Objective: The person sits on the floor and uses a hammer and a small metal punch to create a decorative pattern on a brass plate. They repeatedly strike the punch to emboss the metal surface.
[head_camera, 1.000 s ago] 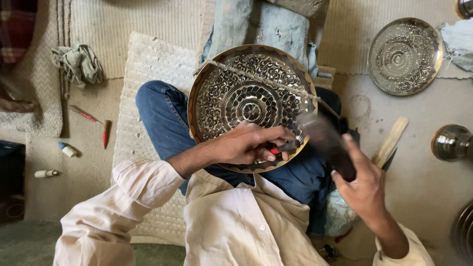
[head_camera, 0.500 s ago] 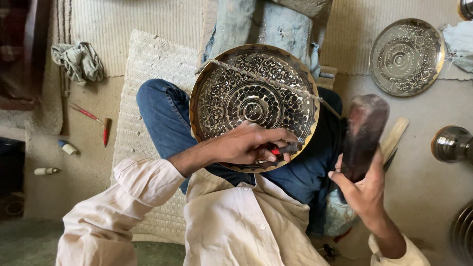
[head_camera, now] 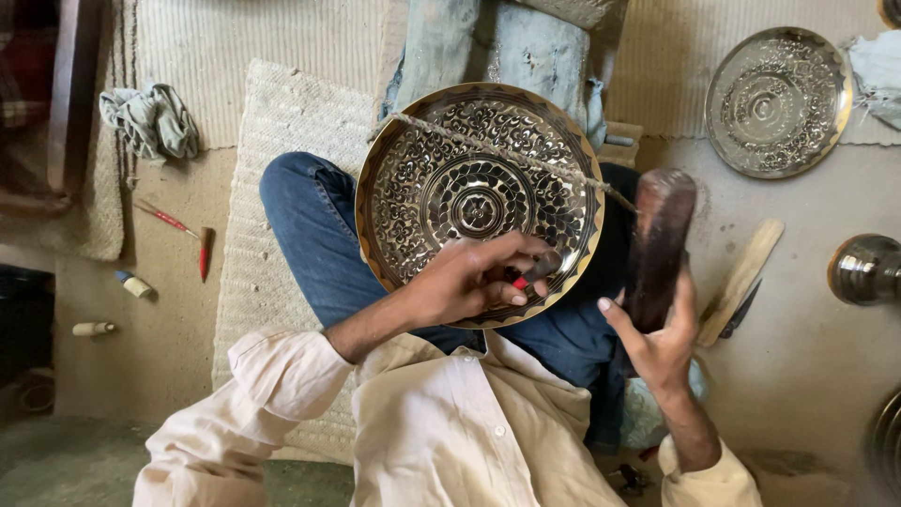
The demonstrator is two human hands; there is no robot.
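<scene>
The person sits cross-legged in a cream shirt and jeans. The left hand [head_camera: 465, 282] rests on the lower edge of the plate [head_camera: 479, 202], its fingers [head_camera: 511, 249] curled tight and pinching a small red-handled chisel [head_camera: 530, 274] against the metal. The right hand [head_camera: 662, 343] is wrapped around the lower end of a dark wooden mallet [head_camera: 660, 246], thumb and fingers closed on it, the mallet standing upright just right of the plate. The engraved plate lies tilted on the person's knee, a cord [head_camera: 507, 155] stretched across it. Farther off, a second plate [head_camera: 777, 101] lies on the floor at upper right, a rag [head_camera: 150, 120] at upper left, and red tools [head_camera: 183, 235] beside the mat [head_camera: 282, 160].
</scene>
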